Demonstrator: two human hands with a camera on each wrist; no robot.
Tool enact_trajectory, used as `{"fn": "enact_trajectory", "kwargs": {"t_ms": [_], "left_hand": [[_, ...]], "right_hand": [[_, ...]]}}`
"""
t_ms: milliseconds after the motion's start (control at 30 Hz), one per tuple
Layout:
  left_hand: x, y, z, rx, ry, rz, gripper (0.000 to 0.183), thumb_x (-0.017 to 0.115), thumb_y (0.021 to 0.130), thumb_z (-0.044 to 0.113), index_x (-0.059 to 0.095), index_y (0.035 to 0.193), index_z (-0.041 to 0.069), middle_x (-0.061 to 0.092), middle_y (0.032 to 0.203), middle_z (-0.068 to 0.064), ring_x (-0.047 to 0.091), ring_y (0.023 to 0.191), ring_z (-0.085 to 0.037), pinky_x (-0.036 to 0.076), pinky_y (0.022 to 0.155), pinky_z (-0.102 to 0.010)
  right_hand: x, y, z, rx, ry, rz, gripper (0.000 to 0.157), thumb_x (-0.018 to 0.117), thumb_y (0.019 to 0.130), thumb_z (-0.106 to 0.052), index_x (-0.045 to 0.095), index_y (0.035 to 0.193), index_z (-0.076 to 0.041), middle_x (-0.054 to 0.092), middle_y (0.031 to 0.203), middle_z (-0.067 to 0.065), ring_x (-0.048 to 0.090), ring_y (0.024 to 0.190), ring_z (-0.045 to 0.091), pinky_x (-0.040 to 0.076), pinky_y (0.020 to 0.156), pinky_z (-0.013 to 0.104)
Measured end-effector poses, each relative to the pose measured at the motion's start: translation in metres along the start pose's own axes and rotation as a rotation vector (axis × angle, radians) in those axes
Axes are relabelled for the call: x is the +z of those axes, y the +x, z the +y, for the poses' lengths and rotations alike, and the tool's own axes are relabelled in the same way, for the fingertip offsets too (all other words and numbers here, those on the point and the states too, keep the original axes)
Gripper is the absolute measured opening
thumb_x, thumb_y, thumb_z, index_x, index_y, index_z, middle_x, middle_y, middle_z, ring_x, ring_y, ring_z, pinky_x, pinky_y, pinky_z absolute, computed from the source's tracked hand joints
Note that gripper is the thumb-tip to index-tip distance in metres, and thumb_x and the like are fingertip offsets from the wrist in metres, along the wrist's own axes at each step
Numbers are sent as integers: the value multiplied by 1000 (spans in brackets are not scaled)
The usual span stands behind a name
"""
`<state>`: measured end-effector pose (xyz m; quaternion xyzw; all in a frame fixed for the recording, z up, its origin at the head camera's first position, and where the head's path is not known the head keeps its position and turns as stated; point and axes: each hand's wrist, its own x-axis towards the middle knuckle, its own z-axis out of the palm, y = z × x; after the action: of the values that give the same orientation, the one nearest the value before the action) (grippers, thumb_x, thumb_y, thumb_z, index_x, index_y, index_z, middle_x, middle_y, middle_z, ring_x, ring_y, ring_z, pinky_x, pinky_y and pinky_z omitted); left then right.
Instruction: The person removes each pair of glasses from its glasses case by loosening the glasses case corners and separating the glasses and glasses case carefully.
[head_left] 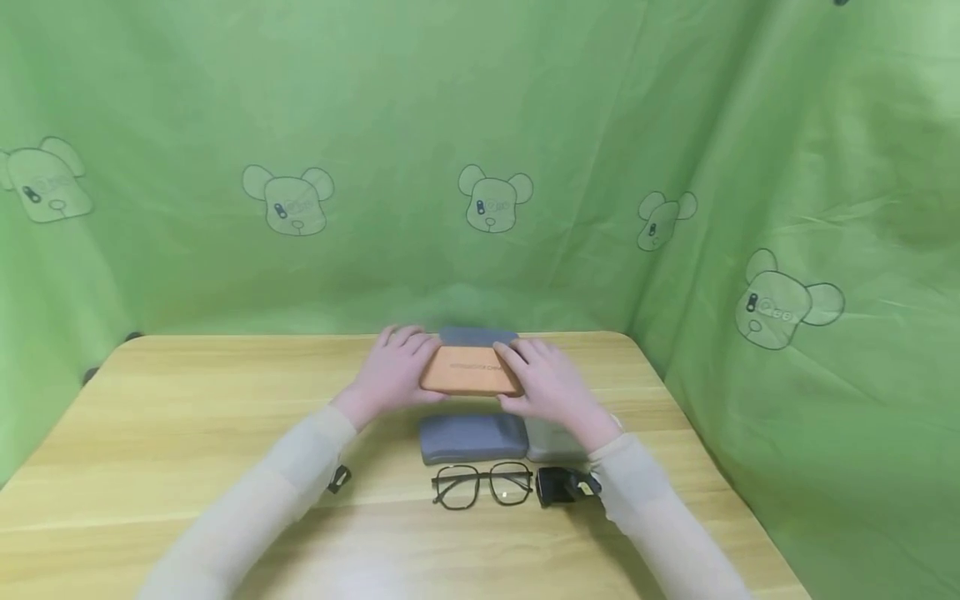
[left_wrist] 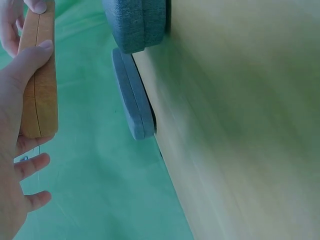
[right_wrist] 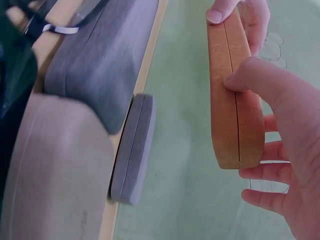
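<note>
Both hands hold a tan-orange glasses case (head_left: 471,372) above the table, one at each end. My left hand (head_left: 393,371) grips its left end, the thumb lying along the front edge in the left wrist view. At the other end my right hand (head_left: 551,383) has its thumb on the seam side and fingers behind. The case is closed, with a thin seam (right_wrist: 232,85) running along its edge and faint lettering on the face toward me. Behind it lies a blue-grey glasses case (head_left: 478,336), partly covered in the head view.
Nearer to me lie a second blue-grey case (head_left: 474,438) and a light grey case (head_left: 553,440), side by side. Black-framed glasses (head_left: 482,485) rest in front of them, with a dark black object (head_left: 555,486) to the right. A green curtain (head_left: 390,100) hangs behind the wooden table (head_left: 195,417).
</note>
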<state>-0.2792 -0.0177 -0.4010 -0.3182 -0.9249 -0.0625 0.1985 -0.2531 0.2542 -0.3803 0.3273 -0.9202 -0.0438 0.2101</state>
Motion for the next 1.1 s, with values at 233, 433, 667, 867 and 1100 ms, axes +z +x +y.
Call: {"fn": "enact_trajectory", "kwargs": {"t_ms": [233,433,667,867,1100], "left_hand": [[-5,-18,-7,-34,-16,-5,89,70,72,69,52,137,10,59,136,-8,48,131,-31,29,117,-57],[-7,-32,-15,-68,-27,3,89,70,71,70,53,135,11,60,135,-10,48,132,-32,29,116,-58],[-11,-49,-24,-96,-58,23,90,73,68,69,54,134,12,60,134,-10,49,130,-32,31,115,-56],[-19,-62,-27,-126,-96,30,89,77,66,65,55,133,9,61,133,-12,52,127,-33,34,113,-58],[-26,-73,-30,-153,-93,46,89,79,65,63,56,132,9,62,131,-13,53,125,-34,36,111,-59]], "right_hand": [[0,8,-15,-4,10,-4,79,72,76,-48,50,140,-8,60,118,12,59,107,29,53,93,45],[2,15,-29,-12,46,0,79,74,76,-47,50,140,-7,61,120,12,58,110,29,52,95,46],[2,21,-45,1,104,12,81,77,74,-45,51,140,-8,61,122,13,59,112,29,52,97,46],[2,26,-56,29,160,6,80,76,74,-45,50,141,-10,60,125,12,58,115,29,50,100,45],[3,30,-69,41,184,29,78,77,73,-45,52,139,-12,61,121,10,59,111,27,51,97,43]]}}
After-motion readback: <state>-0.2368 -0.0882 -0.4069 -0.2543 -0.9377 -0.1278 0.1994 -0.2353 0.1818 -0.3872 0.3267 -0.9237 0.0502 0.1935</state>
